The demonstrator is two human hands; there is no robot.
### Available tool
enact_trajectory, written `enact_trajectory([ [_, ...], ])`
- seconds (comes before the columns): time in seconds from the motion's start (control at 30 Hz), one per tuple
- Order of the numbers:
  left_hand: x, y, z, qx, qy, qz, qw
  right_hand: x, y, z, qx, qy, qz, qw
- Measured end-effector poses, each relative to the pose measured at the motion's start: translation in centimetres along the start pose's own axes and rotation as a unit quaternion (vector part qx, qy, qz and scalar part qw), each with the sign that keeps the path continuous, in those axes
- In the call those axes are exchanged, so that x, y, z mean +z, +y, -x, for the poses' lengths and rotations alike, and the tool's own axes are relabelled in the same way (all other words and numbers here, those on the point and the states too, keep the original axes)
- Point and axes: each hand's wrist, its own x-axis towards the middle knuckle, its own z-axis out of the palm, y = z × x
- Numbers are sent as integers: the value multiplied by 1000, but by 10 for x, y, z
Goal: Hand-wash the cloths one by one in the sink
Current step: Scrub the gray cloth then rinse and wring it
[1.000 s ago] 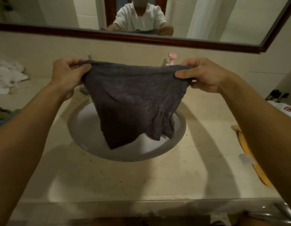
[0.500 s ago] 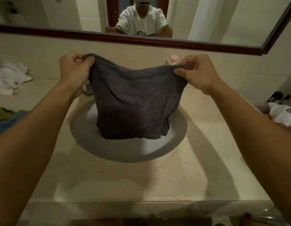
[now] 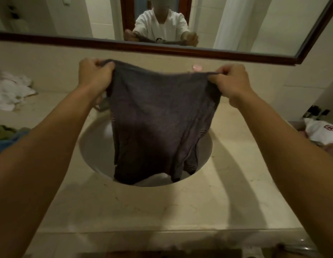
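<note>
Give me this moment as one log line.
left hand: grips dark cloth top edge | right hand: grips opposite end | cloth state: spread, hanging over sink

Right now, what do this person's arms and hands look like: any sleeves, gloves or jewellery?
Both forearms are bare to the picture's edge. The left hand and right hand wear no gloves, and no watch or bracelet shows at either wrist. The mirror reflects a white short-sleeved top.
</note>
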Motion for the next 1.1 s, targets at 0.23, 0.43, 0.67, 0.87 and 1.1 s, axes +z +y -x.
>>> enact_trajectory([
  [0.23, -11, -15, 4, -23, 11, 20, 999, -9, 15, 14, 41, -24, -26, 999],
  [0.43, 7, -4, 11, -37, 6, -2, 999, 10, -8, 24, 44, -48, -70, 995],
  [0.67, 45, 17, 33, 1, -49, -35, 998, 38, -48, 41, 107, -93, -190, 971],
  [0.87, 63, 33, 64, 31, -162, 14, 986, 49, -72, 56, 96, -135, -205, 965],
  [1.1, 49, 27, 75, 134, -289, 10, 948, 44, -75, 58, 32, -91, -143, 985],
])
